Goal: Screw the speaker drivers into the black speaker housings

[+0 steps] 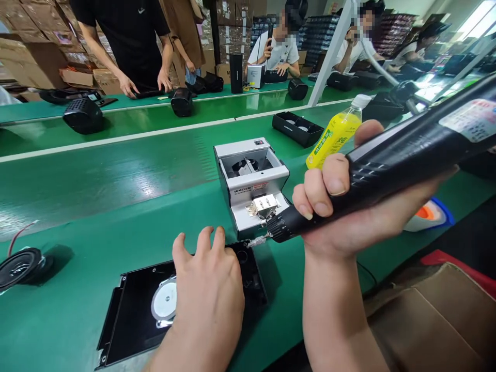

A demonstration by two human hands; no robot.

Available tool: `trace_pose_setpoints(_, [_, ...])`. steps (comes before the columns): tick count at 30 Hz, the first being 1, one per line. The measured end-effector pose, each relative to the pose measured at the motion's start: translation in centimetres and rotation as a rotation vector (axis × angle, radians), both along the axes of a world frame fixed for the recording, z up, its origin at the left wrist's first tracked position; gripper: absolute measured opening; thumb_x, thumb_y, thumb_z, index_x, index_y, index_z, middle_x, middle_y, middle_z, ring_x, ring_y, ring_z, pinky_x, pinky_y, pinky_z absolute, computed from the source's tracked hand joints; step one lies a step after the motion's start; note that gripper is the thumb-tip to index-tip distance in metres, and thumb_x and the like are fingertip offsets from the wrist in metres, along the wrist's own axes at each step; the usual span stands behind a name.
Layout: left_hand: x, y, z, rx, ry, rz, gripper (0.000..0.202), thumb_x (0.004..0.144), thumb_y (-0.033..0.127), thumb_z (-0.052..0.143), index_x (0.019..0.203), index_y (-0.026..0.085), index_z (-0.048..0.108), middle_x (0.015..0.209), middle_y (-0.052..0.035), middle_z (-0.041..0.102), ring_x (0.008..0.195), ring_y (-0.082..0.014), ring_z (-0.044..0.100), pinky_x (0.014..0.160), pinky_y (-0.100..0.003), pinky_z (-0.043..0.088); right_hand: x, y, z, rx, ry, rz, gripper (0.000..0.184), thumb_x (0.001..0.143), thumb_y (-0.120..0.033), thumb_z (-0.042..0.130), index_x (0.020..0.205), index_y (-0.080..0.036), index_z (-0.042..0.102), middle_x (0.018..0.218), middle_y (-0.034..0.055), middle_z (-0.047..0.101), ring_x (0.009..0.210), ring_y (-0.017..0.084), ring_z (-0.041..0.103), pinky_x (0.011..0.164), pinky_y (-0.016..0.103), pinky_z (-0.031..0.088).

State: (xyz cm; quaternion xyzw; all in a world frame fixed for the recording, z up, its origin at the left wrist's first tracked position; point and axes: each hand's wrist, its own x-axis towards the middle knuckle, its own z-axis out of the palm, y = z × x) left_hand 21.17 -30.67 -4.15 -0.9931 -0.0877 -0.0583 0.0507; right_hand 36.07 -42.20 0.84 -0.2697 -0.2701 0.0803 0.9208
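Note:
My right hand (360, 217) is wrapped around a black electric screwdriver (391, 160), tilted down to the left. Its bit, with something clear around it, reaches the far right corner of a black plastic panel (134, 315). Over that panel lies my left hand (211, 289), fingers apart and bent, tips at the far edge; its thumb is hidden. A round silver speaker back (165, 299) shows in the panel, partly covered by the left hand. Just behind stands a grey and black screw feeder (251, 181) with a metal piece at its front.
A loose speaker (21, 268) with a red wire lies at left. A yellow drink bottle (335, 132) and a black speaker housing (297, 129) stand beyond the feeder. A tape roll (428, 214) and cardboard box (437, 315) are at right. Several people work across the green conveyor (116, 170).

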Motion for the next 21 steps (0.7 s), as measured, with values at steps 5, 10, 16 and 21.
trace_pose_setpoints(5, [-0.1,-0.1,-0.8,0.017,-0.070,-0.012,0.029,0.086,0.002,0.052,0.077,0.015,0.077,0.115,-0.0257,0.077,0.112,-0.0449,0.069,0.094,-0.084,0.051,-0.1,0.1,0.0,-0.004,0.020,-0.017,0.032,0.090,-0.054,0.081,0.103,-0.025,0.073,0.058,-0.0087,0.061,0.039,0.009,0.047,0.036,0.020,0.039])
trace_pose_setpoints(10, [-0.3,0.3,-0.7,0.017,-0.121,-0.025,0.034,0.098,0.007,0.048,0.078,0.018,0.073,0.123,-0.0226,0.077,0.117,-0.0414,0.069,0.095,-0.075,0.053,-0.1,0.1,0.0,0.013,0.024,-0.050,0.032,0.090,-0.054,0.079,0.101,-0.025,0.073,0.056,-0.0090,0.061,0.037,0.008,0.046,0.035,0.019,0.039])
trace_pose_setpoints(16, [-1.8,4.6,1.6,-0.222,-0.392,-0.257,0.026,0.112,0.022,0.051,0.089,0.020,0.061,0.125,-0.0135,0.074,0.114,-0.0292,0.070,0.088,-0.047,0.050,-0.2,-0.2,0.9,-0.011,0.065,-0.033,0.027,0.088,-0.051,0.082,0.089,-0.026,0.070,0.053,-0.0123,0.054,0.035,0.006,0.042,0.035,0.017,0.036])
trace_pose_setpoints(21, [-2.4,7.8,2.3,-0.295,-0.406,-0.486,0.024,0.112,0.033,0.060,0.091,0.021,0.058,0.120,-0.0067,0.074,0.108,-0.0189,0.070,0.091,-0.036,0.046,-1.2,-0.3,3.4,-0.056,0.131,-0.019,0.043,0.110,-0.058,0.048,0.094,-0.024,0.068,0.057,-0.0086,0.052,0.038,0.007,0.044,0.036,0.017,0.039])
